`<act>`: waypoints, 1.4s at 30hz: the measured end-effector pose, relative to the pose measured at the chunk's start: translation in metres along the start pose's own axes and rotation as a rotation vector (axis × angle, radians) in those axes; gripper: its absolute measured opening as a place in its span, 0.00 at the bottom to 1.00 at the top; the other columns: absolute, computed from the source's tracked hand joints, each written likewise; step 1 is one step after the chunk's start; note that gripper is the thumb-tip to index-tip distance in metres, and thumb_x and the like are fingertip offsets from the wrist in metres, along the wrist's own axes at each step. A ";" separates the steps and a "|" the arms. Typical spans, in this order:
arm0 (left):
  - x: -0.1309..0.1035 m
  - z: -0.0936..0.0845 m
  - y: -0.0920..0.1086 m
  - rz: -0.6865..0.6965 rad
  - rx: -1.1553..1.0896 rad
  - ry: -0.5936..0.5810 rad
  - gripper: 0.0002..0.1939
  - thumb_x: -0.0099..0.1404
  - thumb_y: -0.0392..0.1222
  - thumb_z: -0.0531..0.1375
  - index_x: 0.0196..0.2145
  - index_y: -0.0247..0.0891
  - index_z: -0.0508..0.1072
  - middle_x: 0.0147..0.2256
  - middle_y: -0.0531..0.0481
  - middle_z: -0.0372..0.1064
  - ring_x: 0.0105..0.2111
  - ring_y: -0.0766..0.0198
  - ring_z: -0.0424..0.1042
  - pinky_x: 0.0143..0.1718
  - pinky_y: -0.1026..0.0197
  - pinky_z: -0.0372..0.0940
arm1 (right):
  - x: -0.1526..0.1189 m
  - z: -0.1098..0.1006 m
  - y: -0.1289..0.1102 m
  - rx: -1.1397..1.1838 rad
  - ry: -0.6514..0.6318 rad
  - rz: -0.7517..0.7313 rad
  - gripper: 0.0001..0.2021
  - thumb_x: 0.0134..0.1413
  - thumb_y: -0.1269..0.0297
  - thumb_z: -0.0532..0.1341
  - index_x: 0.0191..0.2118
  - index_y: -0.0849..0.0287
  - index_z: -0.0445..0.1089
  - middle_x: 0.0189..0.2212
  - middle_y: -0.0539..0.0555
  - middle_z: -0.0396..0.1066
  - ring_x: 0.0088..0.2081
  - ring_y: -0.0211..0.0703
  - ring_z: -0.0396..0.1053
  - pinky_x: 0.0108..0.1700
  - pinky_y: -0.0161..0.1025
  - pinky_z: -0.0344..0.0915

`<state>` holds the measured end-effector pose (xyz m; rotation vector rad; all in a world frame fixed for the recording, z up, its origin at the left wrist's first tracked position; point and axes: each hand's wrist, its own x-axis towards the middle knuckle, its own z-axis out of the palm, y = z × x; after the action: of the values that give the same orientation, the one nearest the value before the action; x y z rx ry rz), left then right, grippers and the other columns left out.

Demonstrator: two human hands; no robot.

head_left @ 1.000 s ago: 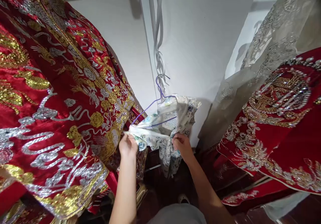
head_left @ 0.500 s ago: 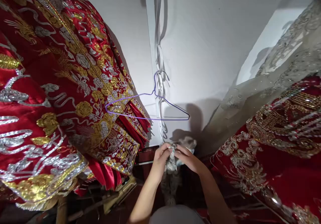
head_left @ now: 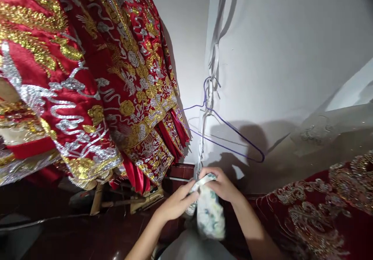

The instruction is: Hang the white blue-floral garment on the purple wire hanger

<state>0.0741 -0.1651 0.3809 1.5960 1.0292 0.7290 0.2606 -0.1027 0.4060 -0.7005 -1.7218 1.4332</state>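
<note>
A white cloth with a green and yellow pattern [head_left: 211, 213] hangs down from between my two hands, low in the middle of the view. My left hand [head_left: 177, 201] pinches its upper left edge. The upper right edge is gripped by my right hand [head_left: 220, 182], with the fingers bent over it. The bulk of the cloth is blurred. Above my hands, a purple wire hanger [head_left: 230, 125] with nothing on it hangs from a white strap [head_left: 215, 60] against the wall.
Red garments with gold and silver embroidery [head_left: 131, 77] fill the left side. At the lower right lies another red beaded garment [head_left: 335, 213], with sheer pale fabric [head_left: 314, 136] above it. A wooden frame [head_left: 148, 200] stands low at the left, above a dark floor.
The view has shifted, so the garments and hanger appear further right. The hanger has turned. The bunched cloth now hangs more spread out, and both hands still hold it.
</note>
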 end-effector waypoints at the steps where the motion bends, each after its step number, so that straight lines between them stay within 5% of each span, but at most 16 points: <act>1: -0.008 0.000 -0.006 -0.036 0.053 -0.031 0.18 0.69 0.56 0.55 0.45 0.41 0.75 0.42 0.47 0.75 0.44 0.53 0.71 0.48 0.58 0.63 | 0.001 -0.006 -0.007 -0.052 0.039 -0.101 0.08 0.46 0.75 0.57 0.25 0.56 0.71 0.22 0.48 0.67 0.27 0.39 0.63 0.33 0.36 0.61; 5: -0.027 -0.010 -0.021 -0.111 0.257 0.061 0.14 0.67 0.53 0.57 0.36 0.42 0.77 0.37 0.47 0.77 0.38 0.52 0.73 0.42 0.58 0.64 | -0.001 -0.019 -0.025 -0.288 0.251 -0.385 0.16 0.44 0.78 0.56 0.33 0.53 0.76 0.28 0.51 0.72 0.30 0.43 0.68 0.34 0.38 0.64; 8: -0.030 -0.030 -0.019 -0.099 0.340 0.147 0.15 0.70 0.51 0.53 0.34 0.43 0.76 0.34 0.47 0.76 0.34 0.53 0.73 0.39 0.60 0.62 | 0.001 -0.020 -0.027 -0.421 0.405 -0.341 0.23 0.48 0.76 0.56 0.48 0.52 0.76 0.33 0.53 0.74 0.34 0.46 0.71 0.35 0.39 0.66; 13: -0.029 -0.055 -0.004 -0.002 0.412 0.190 0.16 0.71 0.49 0.52 0.32 0.41 0.75 0.28 0.50 0.71 0.29 0.58 0.69 0.34 0.63 0.58 | 0.027 -0.030 -0.021 -0.461 0.676 -0.201 0.26 0.59 0.63 0.58 0.63 0.57 0.65 0.25 0.51 0.68 0.24 0.42 0.64 0.27 0.38 0.62; 16: -0.028 -0.067 0.003 0.076 0.422 0.186 0.13 0.71 0.46 0.53 0.32 0.41 0.74 0.26 0.52 0.70 0.27 0.60 0.68 0.33 0.63 0.58 | 0.048 -0.046 -0.014 -0.602 0.637 -0.166 0.21 0.61 0.59 0.55 0.58 0.59 0.69 0.25 0.51 0.68 0.23 0.41 0.62 0.29 0.39 0.61; 20: -0.014 -0.105 0.011 0.128 0.463 0.237 0.09 0.68 0.41 0.55 0.33 0.43 0.74 0.25 0.52 0.69 0.28 0.58 0.69 0.36 0.61 0.60 | 0.057 -0.061 -0.013 -0.790 0.517 -0.035 0.16 0.62 0.54 0.53 0.35 0.58 0.74 0.20 0.51 0.66 0.24 0.43 0.62 0.30 0.39 0.57; 26: 0.014 -0.158 0.019 0.112 0.363 0.365 0.08 0.56 0.39 0.66 0.22 0.43 0.74 0.26 0.47 0.71 0.41 0.47 0.70 0.62 0.45 0.50 | 0.030 -0.057 -0.033 -0.861 0.631 0.099 0.18 0.61 0.49 0.55 0.29 0.57 0.71 0.21 0.50 0.68 0.26 0.42 0.64 0.29 0.37 0.56; 31: 0.019 -0.165 0.028 0.105 0.422 0.396 0.07 0.57 0.41 0.65 0.22 0.42 0.75 0.34 0.43 0.77 0.46 0.43 0.71 0.63 0.44 0.50 | 0.016 -0.049 -0.045 -0.873 0.664 0.117 0.19 0.61 0.48 0.56 0.28 0.57 0.69 0.19 0.49 0.65 0.25 0.41 0.63 0.29 0.37 0.56; 37: 0.034 -0.174 0.046 0.032 0.638 0.414 0.17 0.65 0.52 0.56 0.25 0.40 0.73 0.45 0.34 0.76 0.50 0.41 0.72 0.57 0.46 0.59 | 0.010 -0.046 -0.049 -0.719 0.724 0.130 0.21 0.58 0.45 0.59 0.40 0.61 0.76 0.18 0.51 0.68 0.23 0.45 0.66 0.27 0.39 0.59; 42: 0.053 -0.164 0.043 0.063 0.586 0.607 0.12 0.65 0.50 0.57 0.32 0.39 0.71 0.43 0.36 0.75 0.53 0.44 0.70 0.59 0.47 0.57 | 0.006 -0.052 -0.044 -0.722 0.689 0.070 0.19 0.59 0.47 0.59 0.33 0.59 0.75 0.17 0.49 0.63 0.21 0.41 0.60 0.24 0.37 0.56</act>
<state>-0.0321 -0.0489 0.4629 1.9540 1.7590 1.0563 0.3040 -0.0789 0.4539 -1.4446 -1.6119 0.4506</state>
